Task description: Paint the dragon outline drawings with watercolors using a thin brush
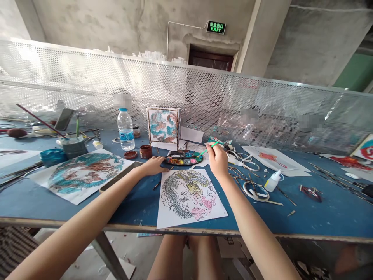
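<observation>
My right hand point(217, 158) is closed round a thin green paintbrush point(210, 147) whose tip reaches the oval paint palette point(184, 158). Lying flat on the blue table with fingers stretched out, my left hand point(153, 165) touches the palette's left end and holds nothing. Just below both hands lies a sheet with a partly coloured dragon drawing point(189, 193). Two small brown paint jars point(145, 151) stand left of the palette.
A finished dragon sheet point(83, 173), a teal cup point(53, 156), a grey pot with brushes point(74, 146) and a phone sit at left. A water bottle point(126, 129) and a painted box point(163, 125) stand behind. Glue bottle point(272, 181), wire rings and sticks lie right. A perforated metal screen point(262, 105) backs the table.
</observation>
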`<state>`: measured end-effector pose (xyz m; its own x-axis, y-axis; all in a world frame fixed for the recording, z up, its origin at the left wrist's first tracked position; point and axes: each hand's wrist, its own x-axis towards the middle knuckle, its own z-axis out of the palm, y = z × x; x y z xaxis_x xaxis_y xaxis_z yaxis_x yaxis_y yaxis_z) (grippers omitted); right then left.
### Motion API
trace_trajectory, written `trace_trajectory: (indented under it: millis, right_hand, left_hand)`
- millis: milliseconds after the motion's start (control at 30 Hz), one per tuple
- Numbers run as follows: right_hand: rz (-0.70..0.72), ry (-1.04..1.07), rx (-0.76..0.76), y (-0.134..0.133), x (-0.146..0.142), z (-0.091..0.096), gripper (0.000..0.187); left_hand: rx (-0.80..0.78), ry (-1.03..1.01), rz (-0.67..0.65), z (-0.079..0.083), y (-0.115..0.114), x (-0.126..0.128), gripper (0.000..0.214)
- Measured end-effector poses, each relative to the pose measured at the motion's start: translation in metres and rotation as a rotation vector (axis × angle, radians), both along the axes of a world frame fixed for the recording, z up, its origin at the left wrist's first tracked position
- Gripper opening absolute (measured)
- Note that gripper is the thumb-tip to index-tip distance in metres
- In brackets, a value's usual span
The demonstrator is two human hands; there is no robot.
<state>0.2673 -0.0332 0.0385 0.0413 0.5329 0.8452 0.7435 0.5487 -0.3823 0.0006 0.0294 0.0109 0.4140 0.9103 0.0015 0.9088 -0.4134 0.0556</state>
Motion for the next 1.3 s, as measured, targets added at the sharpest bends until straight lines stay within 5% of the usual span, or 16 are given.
trace_trajectory:
  millis: [300,567,733,900,1033,1167,1300]
  right_hand:
    - [0.03,-0.078,-0.169,0.01,-0.002,-0.011,0.026]
    - [0.292,-0.02,-0.322,0.012,-0.011,-0.019,0.028]
    - [0.336,-0.041,-0.306,0.01,-0.015,-0.02,0.027]
    - [0.47,-0.112,-0.242,-0.003,-0.024,-0.012,0.026]
    - [0.558,-0.144,-0.209,-0.014,-0.032,-0.008,0.025]
    - [0.541,-0.071,-0.191,-0.017,-0.034,-0.008,0.025]
    - [0.436,0.031,-0.188,-0.014,-0.03,-0.01,0.029]
  left_hand:
    - [0.012,-0.028,-0.016,-0.003,0.004,-0.002,0.07]
    - [0.059,-0.055,-0.034,-0.008,0.007,-0.004,0.069]
    - [0.105,-0.091,-0.084,-0.006,0.004,-0.001,0.066]
    - [0.346,-0.36,-0.436,0.012,-0.017,0.019,0.058]
    - [0.424,-0.38,-0.58,0.026,-0.036,0.04,0.034]
    - [0.436,-0.323,-0.539,0.043,-0.041,0.05,0.024]
    - [0.459,-0.444,-0.348,0.082,-0.026,0.023,0.022]
